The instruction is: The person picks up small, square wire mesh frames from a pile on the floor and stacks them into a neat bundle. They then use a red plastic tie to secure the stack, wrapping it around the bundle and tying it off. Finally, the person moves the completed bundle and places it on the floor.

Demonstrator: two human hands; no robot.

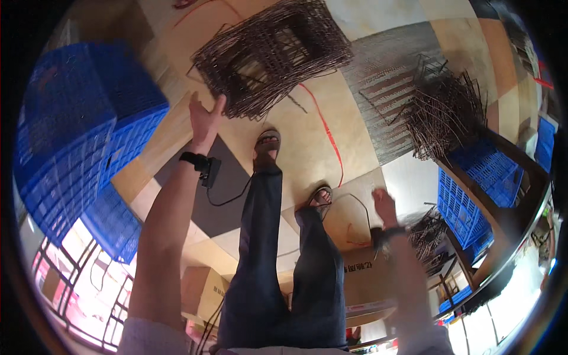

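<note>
Apparently empty, left hand (205,120) spreads just beside wire stack (272,53) edge.

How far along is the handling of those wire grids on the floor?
Looks done: one stack of wire grids lies piled ahead. In hand: nothing; the left hand is open, reaching toward that stack, and the right hand is empty. Left: a looser heap of grids by the blue crates.

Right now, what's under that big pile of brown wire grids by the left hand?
Under the wire grid pile lies tan floor sheeting with a red line running out from beneath. The left hand, open, reaches its edge. Whatever sits directly under the pile is covered.
</note>
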